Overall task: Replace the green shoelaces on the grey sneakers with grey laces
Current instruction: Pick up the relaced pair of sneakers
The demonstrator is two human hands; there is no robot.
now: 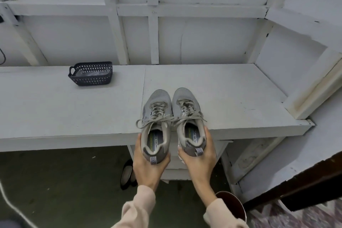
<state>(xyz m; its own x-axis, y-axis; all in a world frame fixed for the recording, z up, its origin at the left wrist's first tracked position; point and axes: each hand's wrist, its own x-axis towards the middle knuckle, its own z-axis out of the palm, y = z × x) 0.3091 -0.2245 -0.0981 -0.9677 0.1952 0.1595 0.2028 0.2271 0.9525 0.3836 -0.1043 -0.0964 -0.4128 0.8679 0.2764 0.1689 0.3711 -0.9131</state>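
Sneakers (156,116), L hand (150,164), R hand (200,161), fingers (208,136) curled round heels

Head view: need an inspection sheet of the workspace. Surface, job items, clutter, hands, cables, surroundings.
Surface: white bench, scuffed paint.
Job's things: left sneaker and right sneaker side by side, toes on bench, heels overhanging; laces tied, greyish.
Clutter: dark basket back left on bench; black flats on floor.
Hands: left hand grips left sneaker's heel; right hand grips right sneaker's heel.
Cables: white cable on floor, lower left.
Surroundings: white panelled wall.
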